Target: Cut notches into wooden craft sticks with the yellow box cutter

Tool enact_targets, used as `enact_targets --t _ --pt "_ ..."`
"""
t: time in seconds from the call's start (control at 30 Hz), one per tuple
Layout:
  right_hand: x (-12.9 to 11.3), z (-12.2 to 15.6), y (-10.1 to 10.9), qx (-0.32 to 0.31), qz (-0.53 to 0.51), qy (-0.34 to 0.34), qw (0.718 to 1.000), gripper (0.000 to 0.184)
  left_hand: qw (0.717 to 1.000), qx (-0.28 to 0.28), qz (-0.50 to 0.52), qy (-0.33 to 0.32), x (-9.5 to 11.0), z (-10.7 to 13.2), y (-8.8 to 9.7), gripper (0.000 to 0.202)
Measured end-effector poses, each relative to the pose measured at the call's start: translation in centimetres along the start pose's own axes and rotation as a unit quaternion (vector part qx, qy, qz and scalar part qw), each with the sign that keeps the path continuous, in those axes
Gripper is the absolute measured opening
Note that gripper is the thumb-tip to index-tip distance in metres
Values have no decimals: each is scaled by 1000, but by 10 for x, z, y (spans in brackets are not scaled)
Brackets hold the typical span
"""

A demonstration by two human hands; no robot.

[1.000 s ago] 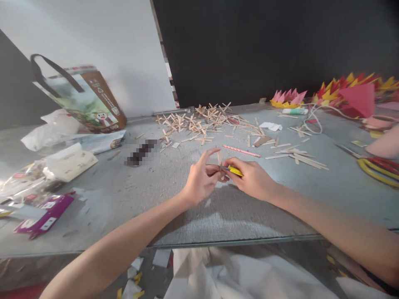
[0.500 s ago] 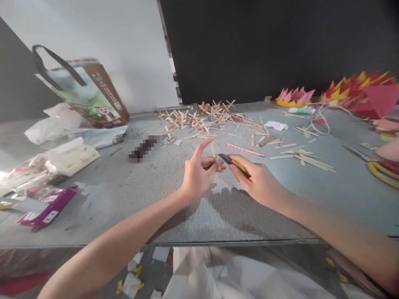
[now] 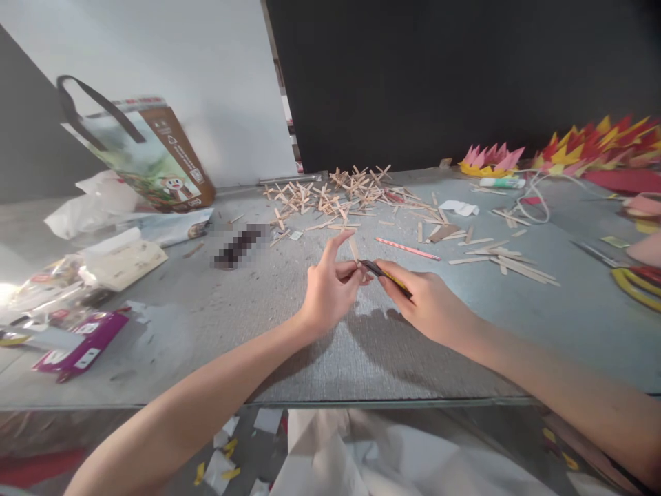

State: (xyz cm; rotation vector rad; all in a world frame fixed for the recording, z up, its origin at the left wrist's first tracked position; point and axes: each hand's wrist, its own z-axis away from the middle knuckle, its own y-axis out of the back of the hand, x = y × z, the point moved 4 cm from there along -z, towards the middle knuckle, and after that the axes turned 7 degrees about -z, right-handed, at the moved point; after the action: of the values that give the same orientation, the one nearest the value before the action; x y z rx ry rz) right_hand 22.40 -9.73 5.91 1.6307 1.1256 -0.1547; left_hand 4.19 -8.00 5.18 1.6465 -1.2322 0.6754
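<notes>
A flat wooden craft stick (image 3: 354, 248) stands nearly upright in my left hand (image 3: 330, 289), pinched between thumb and fingers while the index finger points up beside it. My right hand (image 3: 426, 300) is wrapped round a black and yellow utility knife (image 3: 396, 282). The knife's dark tip end meets the stick near my left fingertips; whether the blade is in the wood I cannot tell. Just beyond the hands lies a pink striped pencil (image 3: 407, 249). Farther back is a heap of crossed wooden sticks (image 3: 335, 196).
Loose sticks (image 3: 521, 267) lie to the right, with scissors (image 3: 633, 275) near another person's hand (image 3: 648, 248). Paper crowns (image 3: 493, 162) and a glue stick (image 3: 502, 183) are behind. A paper bag (image 3: 149, 158) and a purple packet (image 3: 85, 344) stand left. The table edge (image 3: 361, 404) is close.
The knife has turned slightly in my right hand and its tip has shifted a little left against the stick. My left hand keeps its grip. The whole view has moved slightly.
</notes>
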Motion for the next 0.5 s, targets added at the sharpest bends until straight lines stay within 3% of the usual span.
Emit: enact_targets --t 0.5 --pt "-3 1 -10 -3 8 -43 999 37 981 23 -188 -34 -3 3 -4 62"
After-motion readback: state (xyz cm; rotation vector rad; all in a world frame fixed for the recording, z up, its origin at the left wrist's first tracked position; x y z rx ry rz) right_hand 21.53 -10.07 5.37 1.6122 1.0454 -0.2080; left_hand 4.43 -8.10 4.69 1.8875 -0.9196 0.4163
